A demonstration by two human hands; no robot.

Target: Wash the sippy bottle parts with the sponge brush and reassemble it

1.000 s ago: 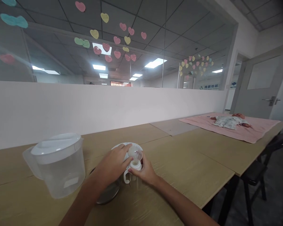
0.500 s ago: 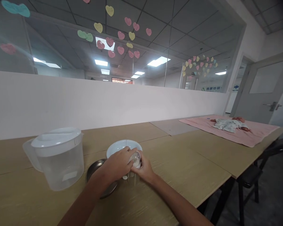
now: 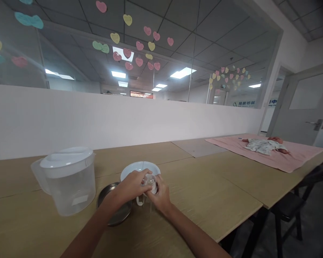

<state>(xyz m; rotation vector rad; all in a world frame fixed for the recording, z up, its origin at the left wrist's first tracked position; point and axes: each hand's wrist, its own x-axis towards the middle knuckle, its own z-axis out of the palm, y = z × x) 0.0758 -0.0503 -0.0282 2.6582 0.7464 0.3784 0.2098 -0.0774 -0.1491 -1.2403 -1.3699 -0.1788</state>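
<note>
A baby bottle with a clear domed top stands between my hands in front of the white bowl. My left hand is closed on its left side, with the fingers over the dome. Around the other side, just under the dome, my right hand is wrapped. A pale handle shows below my left fingers. The bottle's lower part is mostly hidden by my hands. Beneath my left forearm lies a round steel dish, partly covered.
A lidded clear plastic pitcher stands to the left. On the far right of the table, a baby doll in a white patterned outfit lies on a pink cloth. A black chair stands by the table's right edge.
Both hands stay on the bottle and have shifted slightly left in the picture. More of the bottle's handle shows now. The camera view has tilted slightly upward.
</note>
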